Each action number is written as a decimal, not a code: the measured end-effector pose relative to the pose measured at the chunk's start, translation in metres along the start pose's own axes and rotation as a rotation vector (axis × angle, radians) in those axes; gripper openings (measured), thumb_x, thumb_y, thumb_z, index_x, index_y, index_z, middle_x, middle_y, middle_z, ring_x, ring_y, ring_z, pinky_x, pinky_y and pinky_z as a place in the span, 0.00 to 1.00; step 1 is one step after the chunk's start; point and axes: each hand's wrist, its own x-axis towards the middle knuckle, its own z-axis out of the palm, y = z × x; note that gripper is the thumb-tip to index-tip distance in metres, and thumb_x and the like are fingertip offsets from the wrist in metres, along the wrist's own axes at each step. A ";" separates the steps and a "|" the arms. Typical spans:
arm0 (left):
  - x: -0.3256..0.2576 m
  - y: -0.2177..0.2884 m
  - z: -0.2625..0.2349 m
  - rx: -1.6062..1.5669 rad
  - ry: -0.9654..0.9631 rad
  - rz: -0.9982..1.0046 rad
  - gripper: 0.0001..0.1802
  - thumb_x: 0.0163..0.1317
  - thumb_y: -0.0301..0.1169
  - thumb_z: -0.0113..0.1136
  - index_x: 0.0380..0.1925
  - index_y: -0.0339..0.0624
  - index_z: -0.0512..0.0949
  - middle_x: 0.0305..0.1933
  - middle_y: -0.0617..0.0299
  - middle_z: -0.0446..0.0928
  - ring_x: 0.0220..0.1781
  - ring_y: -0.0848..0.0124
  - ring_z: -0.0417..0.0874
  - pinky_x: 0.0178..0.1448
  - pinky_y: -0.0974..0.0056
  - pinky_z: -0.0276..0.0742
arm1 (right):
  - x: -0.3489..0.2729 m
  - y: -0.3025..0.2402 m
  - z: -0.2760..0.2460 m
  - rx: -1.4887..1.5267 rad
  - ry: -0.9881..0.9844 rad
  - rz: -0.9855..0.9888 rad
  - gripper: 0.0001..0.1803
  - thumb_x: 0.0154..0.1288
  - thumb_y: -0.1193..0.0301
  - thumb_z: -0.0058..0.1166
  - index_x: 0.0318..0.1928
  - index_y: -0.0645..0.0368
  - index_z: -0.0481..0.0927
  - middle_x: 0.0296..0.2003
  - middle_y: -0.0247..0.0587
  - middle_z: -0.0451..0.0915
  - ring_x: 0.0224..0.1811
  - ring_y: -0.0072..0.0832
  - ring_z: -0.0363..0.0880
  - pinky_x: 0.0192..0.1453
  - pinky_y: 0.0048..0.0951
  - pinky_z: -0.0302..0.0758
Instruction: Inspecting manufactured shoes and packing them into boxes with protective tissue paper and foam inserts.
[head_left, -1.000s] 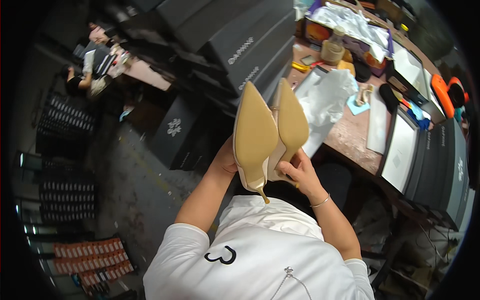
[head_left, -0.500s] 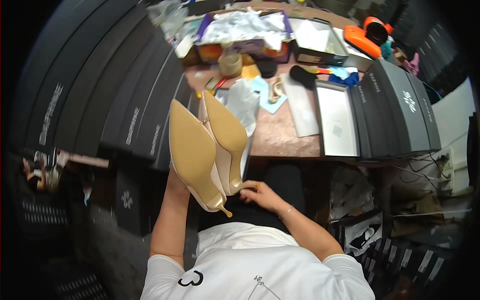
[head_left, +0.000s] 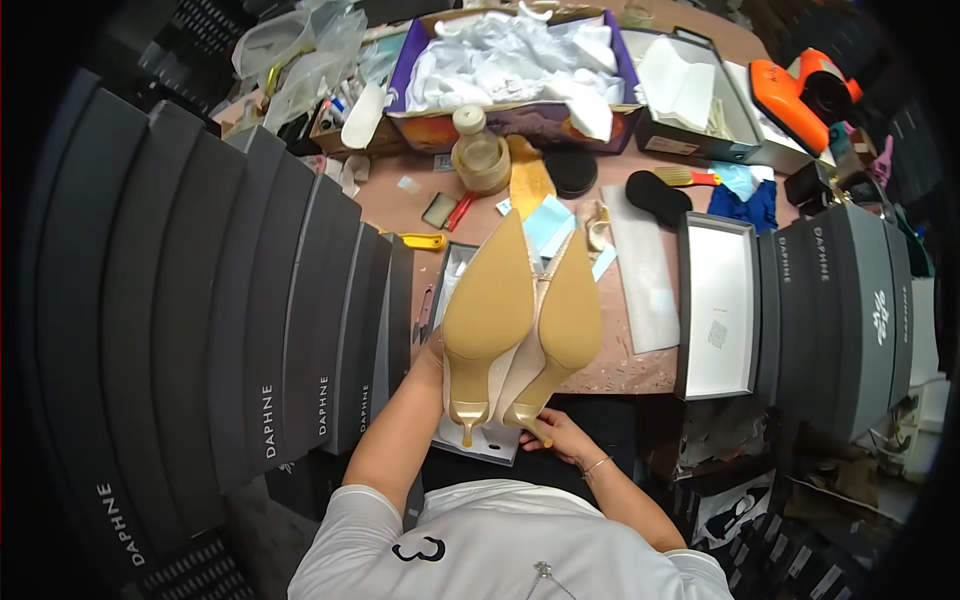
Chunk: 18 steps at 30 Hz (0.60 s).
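Observation:
A pair of high-heeled shoes is held up with tan soles facing me and pointed toes away. The left shoe (head_left: 490, 295) and the right shoe (head_left: 570, 315) sit side by side, with slim gold heels. My left hand (head_left: 432, 352) grips them from behind at the left; most of its fingers are hidden by the left shoe. My right hand (head_left: 562, 440) is closed at the right shoe's heel, its fingertips partly hidden. Beneath the shoes lies an open shoe box (head_left: 503, 455), its near end jutting past the table edge.
Dark shoe boxes (head_left: 225, 290) are stacked at the left, with more boxes (head_left: 845, 310) at the right. An empty box lid (head_left: 718, 310) lies beside them. Farther back are a purple carton (head_left: 625, 75) of white paper, a bottle (head_left: 480, 155), a brush (head_left: 690, 177) and an orange heat gun (head_left: 790, 100).
The shoes have moved right in the view and turned more upright, both hands moving with them. The view has shifted, showing more of the table and the box beneath.

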 end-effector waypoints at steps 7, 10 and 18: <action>0.002 0.001 -0.021 -0.072 0.028 0.055 0.25 0.63 0.37 0.60 0.57 0.37 0.70 0.51 0.57 0.77 0.50 0.68 0.80 0.53 0.63 0.78 | 0.012 -0.001 -0.004 0.114 0.004 0.060 0.16 0.73 0.67 0.49 0.54 0.63 0.73 0.40 0.39 0.79 0.40 0.24 0.80 0.43 0.24 0.82; 0.001 0.002 -0.024 -0.089 0.047 0.101 0.25 0.63 0.37 0.60 0.57 0.37 0.70 0.50 0.57 0.77 0.49 0.67 0.80 0.52 0.64 0.79 | 0.013 -0.003 -0.005 0.120 0.024 0.058 0.16 0.73 0.66 0.49 0.54 0.63 0.72 0.39 0.38 0.79 0.40 0.24 0.80 0.43 0.25 0.82; -0.017 -0.001 -0.031 -0.133 0.122 0.215 0.24 0.63 0.38 0.59 0.55 0.36 0.71 0.48 0.57 0.79 0.47 0.67 0.82 0.48 0.64 0.81 | 0.017 -0.002 -0.006 0.120 0.001 0.069 0.16 0.72 0.66 0.50 0.53 0.63 0.72 0.43 0.38 0.77 0.40 0.24 0.80 0.43 0.24 0.81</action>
